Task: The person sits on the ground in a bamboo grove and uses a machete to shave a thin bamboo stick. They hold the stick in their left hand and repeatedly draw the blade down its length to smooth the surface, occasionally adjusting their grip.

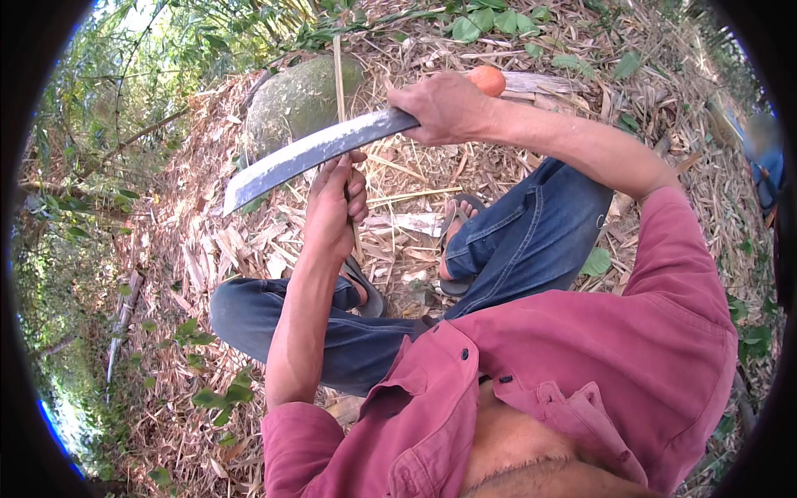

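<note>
My right hand (pixel 448 108) is closed round the handle of a machete (pixel 307 158), whose rounded orange handle end (pixel 488 80) sticks out behind the fist. The broad blade points left and slopes down toward its squared tip. Just under the blade, my left hand (pixel 336 199) grips a thin pale bamboo strip (pixel 339 79). The strip runs upright away from me, passing behind the blade, and its near end shows below my fist. The blade crosses the strip close above my left fingers; whether it touches the strip I cannot tell.
A large mossy boulder (pixel 290 104) lies ahead, left of the strip's far end. Dry shavings and leaf litter (pixel 207 241) cover the ground round my sandalled feet. Green bamboo and shrubs (pixel 100 83) stand to the left. At the far right edge is another person in blue (pixel 768 166).
</note>
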A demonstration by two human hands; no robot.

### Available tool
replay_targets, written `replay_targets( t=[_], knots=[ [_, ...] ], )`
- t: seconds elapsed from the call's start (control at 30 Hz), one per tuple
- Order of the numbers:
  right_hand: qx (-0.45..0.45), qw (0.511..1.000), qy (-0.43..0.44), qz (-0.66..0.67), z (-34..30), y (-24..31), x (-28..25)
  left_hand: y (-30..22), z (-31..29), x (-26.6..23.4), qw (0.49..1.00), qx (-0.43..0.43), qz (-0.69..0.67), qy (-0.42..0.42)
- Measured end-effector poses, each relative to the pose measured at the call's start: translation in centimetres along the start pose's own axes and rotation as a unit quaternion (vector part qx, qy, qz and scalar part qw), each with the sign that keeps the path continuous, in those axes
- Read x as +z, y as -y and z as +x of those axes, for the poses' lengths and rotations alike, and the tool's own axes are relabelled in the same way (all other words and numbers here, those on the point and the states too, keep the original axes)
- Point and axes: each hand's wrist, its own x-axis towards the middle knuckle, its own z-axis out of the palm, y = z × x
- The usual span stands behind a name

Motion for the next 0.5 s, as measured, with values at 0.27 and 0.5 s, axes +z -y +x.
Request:
replay_targets(
  t=[0.27, 0.5],
  knots=[
    [-0.028, 0.999, 0.004, 0.039, 0.1, 1.2, 1.8, 1.2, 0.5, 0.2, 0.993, -0.001, -0.112, -0.019],
    [-0.045, 0.998, -0.015, 0.032, 0.8, 1.3, 3.2, 0.8, -0.5, -0.1, 0.990, -0.030, -0.141, -0.014]
  ],
)
